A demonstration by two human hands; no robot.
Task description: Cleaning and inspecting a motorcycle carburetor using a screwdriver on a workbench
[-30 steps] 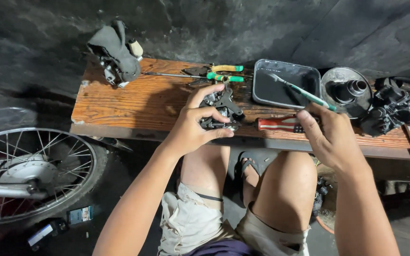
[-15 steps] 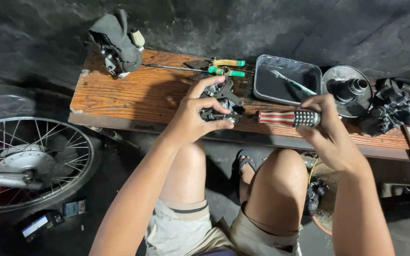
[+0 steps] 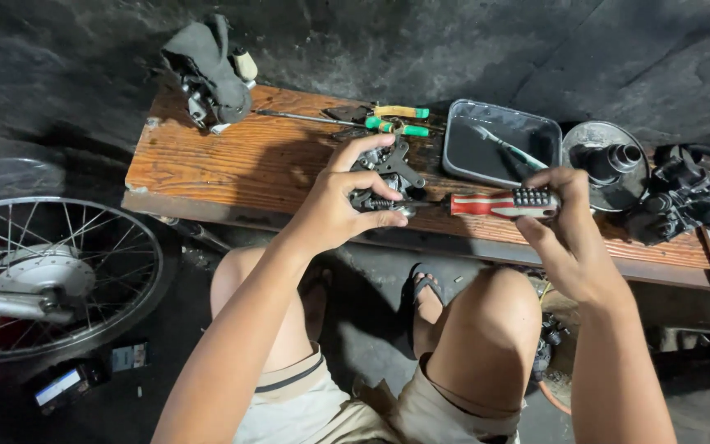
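One long worn wooden bench [image 3: 232, 160] spans the frame w/ a spoked motorcycle wheel [image 3: 47, 271] at 8 o'clock. Dark rectangular metal tray [image 3: 499, 144] sits at 1 o'clock. Left hand [image 3: 343, 205] is clamped round a small black metal engine part [image 3: 384, 177] near centre, on the bench. Right hand [image 3: 564, 234], at 3 o'clock of it, grips a red-and-black-handled screwdriver [image 3: 495, 203], shaft pointing at the part.

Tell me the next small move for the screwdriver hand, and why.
Probably turn the screwdriver: its tip already sits against the metal part that the left hand steadies on the wooden bench, and the right hand grips the handle's end.
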